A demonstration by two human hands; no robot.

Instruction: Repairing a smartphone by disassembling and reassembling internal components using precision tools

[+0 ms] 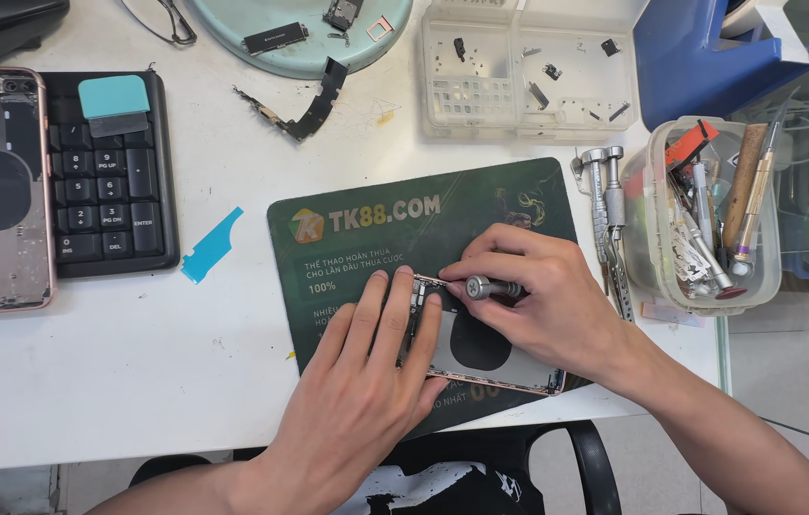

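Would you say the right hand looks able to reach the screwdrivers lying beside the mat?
Probably yes: the right hand is close to the screwdrivers, with nothing between, though it holds a small screwdriver.

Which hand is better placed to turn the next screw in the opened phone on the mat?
Probably the right hand: it already grips the silver screwdriver at the phone frame. The left hand lies flat, pinning the frame.

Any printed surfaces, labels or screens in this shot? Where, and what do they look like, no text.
Printed mat: table centre, under both hands, dark green rectangle, rounded corners, pale lettering, orange-green logo.
Number keypad: left, black keys with white legends, a teal scraper lying on top.
Opened phone body: on the mat, left hand pressing it, right hand with a silver screwdriver.
No lit screen visible.
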